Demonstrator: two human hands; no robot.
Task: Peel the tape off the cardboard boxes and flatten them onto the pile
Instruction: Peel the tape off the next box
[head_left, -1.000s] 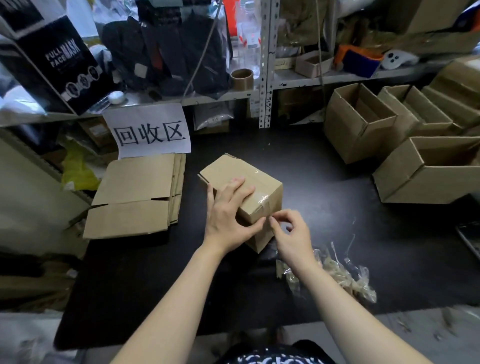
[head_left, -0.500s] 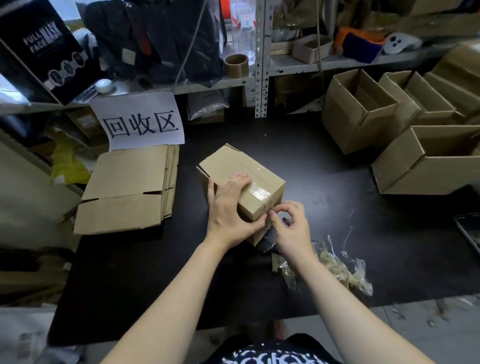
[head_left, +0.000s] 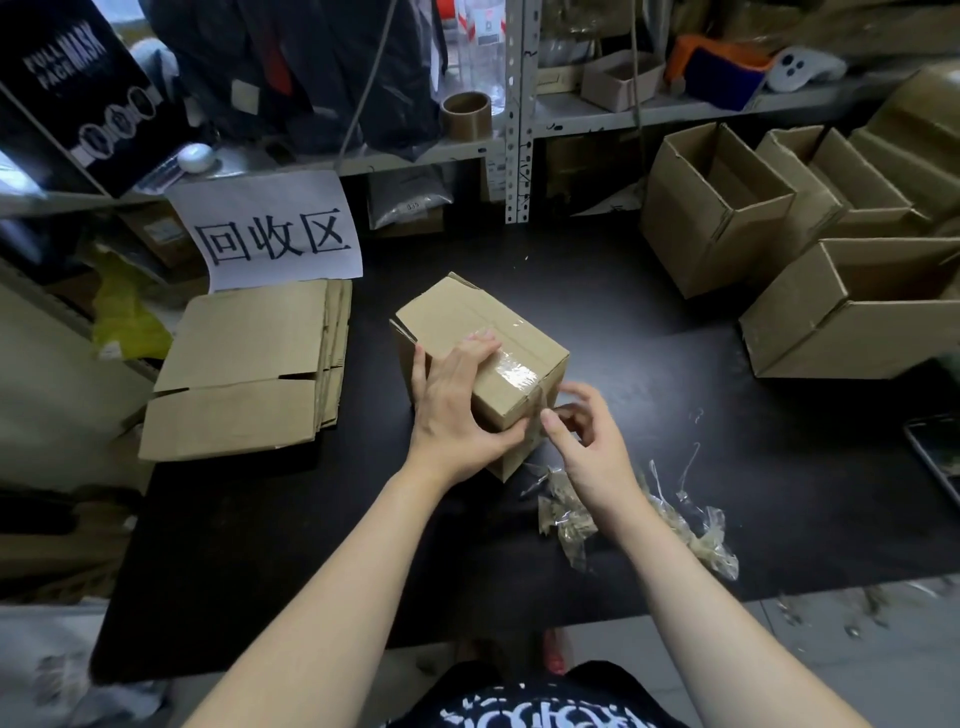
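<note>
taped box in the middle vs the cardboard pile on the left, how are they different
The taped box stands assembled and closed; the pile lies flattened in stacked sheets. Clear tape crosses the taped box; the pile shows none. The left hand presses the taped box and the right hand pinches its tape; no hand touches the pile. Both are brown cardboard on the black table.
</note>
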